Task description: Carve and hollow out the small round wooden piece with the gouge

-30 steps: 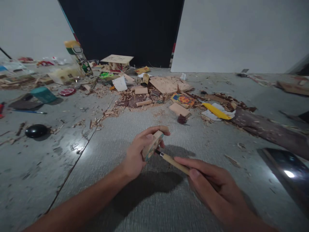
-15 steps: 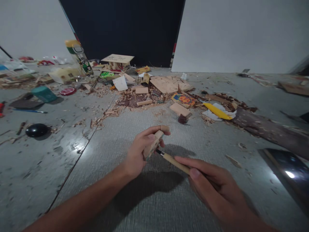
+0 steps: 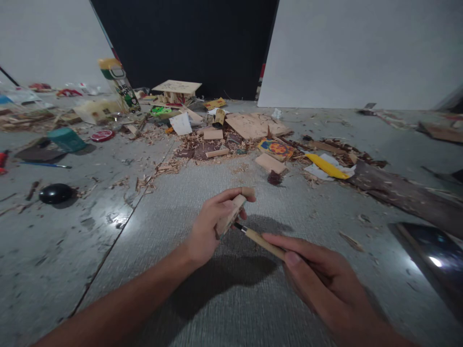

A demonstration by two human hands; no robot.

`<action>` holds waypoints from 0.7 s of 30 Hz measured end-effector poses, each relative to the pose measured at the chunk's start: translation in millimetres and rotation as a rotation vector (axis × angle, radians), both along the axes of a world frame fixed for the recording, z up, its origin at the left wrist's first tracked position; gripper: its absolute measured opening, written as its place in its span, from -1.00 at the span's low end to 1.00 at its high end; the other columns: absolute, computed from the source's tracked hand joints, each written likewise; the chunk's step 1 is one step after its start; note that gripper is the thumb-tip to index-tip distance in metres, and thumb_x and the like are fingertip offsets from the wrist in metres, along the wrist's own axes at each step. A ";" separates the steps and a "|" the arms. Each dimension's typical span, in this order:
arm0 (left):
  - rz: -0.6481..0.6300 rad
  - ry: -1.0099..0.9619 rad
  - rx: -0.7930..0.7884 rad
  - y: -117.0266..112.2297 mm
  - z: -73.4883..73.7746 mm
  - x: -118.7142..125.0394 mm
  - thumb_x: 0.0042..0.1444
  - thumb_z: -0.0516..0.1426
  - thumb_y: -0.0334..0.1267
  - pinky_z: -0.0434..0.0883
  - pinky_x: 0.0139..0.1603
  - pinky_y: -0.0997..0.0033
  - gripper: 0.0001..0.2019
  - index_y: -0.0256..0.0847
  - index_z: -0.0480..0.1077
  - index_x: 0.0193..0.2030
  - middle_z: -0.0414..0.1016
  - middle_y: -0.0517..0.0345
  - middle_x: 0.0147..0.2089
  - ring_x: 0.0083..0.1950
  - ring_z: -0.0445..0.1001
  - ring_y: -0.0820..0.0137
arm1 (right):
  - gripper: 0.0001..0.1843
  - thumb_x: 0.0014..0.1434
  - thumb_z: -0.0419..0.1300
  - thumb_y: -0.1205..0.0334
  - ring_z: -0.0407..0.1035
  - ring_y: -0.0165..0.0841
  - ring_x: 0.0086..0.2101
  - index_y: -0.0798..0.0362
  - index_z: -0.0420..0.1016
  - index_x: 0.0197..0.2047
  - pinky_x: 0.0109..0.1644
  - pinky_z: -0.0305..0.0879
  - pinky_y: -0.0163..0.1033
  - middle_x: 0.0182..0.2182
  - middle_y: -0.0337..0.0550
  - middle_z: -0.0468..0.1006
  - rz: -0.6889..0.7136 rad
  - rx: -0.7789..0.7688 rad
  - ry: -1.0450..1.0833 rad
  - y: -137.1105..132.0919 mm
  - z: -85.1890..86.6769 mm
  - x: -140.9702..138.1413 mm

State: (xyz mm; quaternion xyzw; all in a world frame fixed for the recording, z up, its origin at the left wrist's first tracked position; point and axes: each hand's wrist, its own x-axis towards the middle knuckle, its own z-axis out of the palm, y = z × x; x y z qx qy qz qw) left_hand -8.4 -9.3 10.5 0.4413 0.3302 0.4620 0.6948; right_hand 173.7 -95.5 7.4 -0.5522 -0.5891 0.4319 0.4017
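My left hand (image 3: 206, 231) is closed round a small pale wooden block (image 3: 230, 215), held tilted above the grey floor. My right hand (image 3: 318, 284) grips the light wooden handle of a carving tool (image 3: 261, 242). The tool's dark metal tip touches the lower edge of the block. Both forearms reach in from the bottom of the view.
Wood shavings, offcuts and boards (image 3: 253, 125) litter the floor ahead, with a colourful painted piece (image 3: 274, 147) and a yellow object (image 3: 325, 166). A black round object (image 3: 55, 193) and a teal box (image 3: 65, 140) lie left. A dark plank (image 3: 401, 195) and a shiny dark sheet (image 3: 430, 260) lie right.
Hardly anything has changed; both hands keep their grips and the tool tip stays at the block, with only a slight shift of the view.
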 end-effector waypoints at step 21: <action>0.078 0.124 0.037 -1.7 3.3 0.5 0.01 0.11 -0.15 0.27 -0.19 0.35 -0.71 -0.24 0.53 -0.20 0.50 0.04 -0.21 -0.24 0.35 0.33 | -0.67 0.30 0.11 0.29 0.41 -0.45 -0.59 -0.13 0.64 0.02 -0.53 0.37 -0.41 -0.41 -0.20 0.68 0.025 0.287 -0.056 1.1 -4.7 -6.0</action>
